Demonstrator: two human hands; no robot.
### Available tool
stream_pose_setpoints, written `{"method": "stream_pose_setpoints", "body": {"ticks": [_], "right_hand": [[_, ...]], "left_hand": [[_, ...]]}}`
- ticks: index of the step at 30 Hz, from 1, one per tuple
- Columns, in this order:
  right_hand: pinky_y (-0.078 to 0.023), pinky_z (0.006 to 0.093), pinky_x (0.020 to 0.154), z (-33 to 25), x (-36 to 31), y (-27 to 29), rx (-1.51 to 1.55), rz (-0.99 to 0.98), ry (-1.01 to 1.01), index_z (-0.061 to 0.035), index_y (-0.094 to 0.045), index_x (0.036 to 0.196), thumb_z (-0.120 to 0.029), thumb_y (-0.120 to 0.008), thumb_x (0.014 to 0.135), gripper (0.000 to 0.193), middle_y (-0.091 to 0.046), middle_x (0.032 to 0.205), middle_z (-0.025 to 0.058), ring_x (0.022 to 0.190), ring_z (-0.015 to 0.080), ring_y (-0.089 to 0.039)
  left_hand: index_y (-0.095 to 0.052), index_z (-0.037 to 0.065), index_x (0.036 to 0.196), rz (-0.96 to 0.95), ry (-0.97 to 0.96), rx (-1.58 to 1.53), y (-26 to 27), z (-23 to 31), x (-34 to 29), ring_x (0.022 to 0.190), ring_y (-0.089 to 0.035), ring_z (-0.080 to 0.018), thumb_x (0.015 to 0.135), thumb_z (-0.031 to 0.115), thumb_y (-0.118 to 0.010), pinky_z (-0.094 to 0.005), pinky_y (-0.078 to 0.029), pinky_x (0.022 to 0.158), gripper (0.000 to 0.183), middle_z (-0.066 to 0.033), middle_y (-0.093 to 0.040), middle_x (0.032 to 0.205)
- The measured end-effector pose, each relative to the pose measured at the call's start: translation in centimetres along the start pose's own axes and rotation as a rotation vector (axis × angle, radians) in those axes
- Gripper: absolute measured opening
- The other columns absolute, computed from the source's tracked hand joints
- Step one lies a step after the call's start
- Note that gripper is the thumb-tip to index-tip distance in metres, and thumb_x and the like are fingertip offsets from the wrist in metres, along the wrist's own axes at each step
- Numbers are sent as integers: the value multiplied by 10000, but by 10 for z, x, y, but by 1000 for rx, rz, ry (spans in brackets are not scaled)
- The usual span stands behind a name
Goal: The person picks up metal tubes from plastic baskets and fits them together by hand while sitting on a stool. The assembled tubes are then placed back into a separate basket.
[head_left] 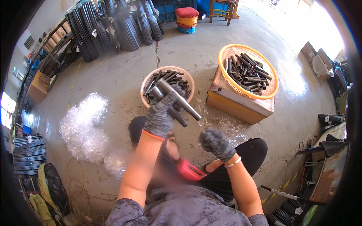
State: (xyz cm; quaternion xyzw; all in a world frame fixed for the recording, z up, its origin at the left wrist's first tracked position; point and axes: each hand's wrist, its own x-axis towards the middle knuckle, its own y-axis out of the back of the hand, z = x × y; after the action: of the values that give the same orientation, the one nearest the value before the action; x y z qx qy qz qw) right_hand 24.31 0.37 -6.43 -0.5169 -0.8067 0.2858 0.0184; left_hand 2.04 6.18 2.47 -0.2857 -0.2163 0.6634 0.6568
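Note:
My left hand (160,117), in a grey knit glove with an orange cuff, grips two dark, shiny metal tubes (185,104). Both tubes slant down to the right, side by side, in front of a pale pink plastic basket (192,83) filled with similar dark tubes. My right hand (217,143), gloved the same way, is closed in a fist above my right knee, apart from the tubes. Whatever its fingers may hold is hidden. To the right, an orange-rimmed basket (276,81) of short dark tubes rests on a cardboard box (237,109).
A heap of clear plastic film (85,130) lies on the floor at left, with more scraps ahead of my right hand. Bundles of long dark rods (130,32) stand at the back. A red-topped stool (186,19) is beyond the baskets. Metal frames (328,169) crowd the right side.

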Motion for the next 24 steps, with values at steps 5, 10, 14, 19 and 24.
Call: {"method": "stream_pose_setpoints", "body": {"ticks": [5,10,14,19,24], "right_hand": [[-476,366,685,-15,-17,115,-1337,463,411,-56,-574,992,-40,-508,830,176,-596,866,111,765,294,-557],[-401,335,397,-73,-89,270,-420,1023,70,-21,-550,937,-230,-600,879,223,-534,738,68,391,156,-425],[-455,274,504,-92,-74,211,-1149,893,52,-90,-412,1304,-46,-655,801,560,-563,1072,118,583,122,-532],[-480,230,600,-97,0,17,-544,241,452,-110,-337,1386,44,-695,736,758,-513,1256,97,733,94,-558],[-447,208,535,-39,56,-65,-140,-75,270,-81,-394,1313,-83,-669,829,556,-576,1079,73,628,84,-537]], "left_hand": [[-580,80,1090,126,-186,-210,51,24,14,932,-578,-179,841,205,-669,-333,-489,823,293,-50,-616,1018],[-584,69,1094,198,-228,-319,61,42,18,971,-577,-198,845,164,-662,-346,-488,859,278,-66,-616,1036],[-584,66,1097,101,-183,-206,48,34,21,967,-576,-194,848,176,-662,-332,-488,848,283,-73,-616,1035],[-566,98,1135,11,-88,-127,26,10,23,962,-587,-202,826,205,-681,-381,-494,834,347,-56,-622,1039],[-534,62,1131,55,2,-231,-12,2,18,951,-596,-211,815,81,-672,-348,-516,829,345,-84,-609,1011]]}}
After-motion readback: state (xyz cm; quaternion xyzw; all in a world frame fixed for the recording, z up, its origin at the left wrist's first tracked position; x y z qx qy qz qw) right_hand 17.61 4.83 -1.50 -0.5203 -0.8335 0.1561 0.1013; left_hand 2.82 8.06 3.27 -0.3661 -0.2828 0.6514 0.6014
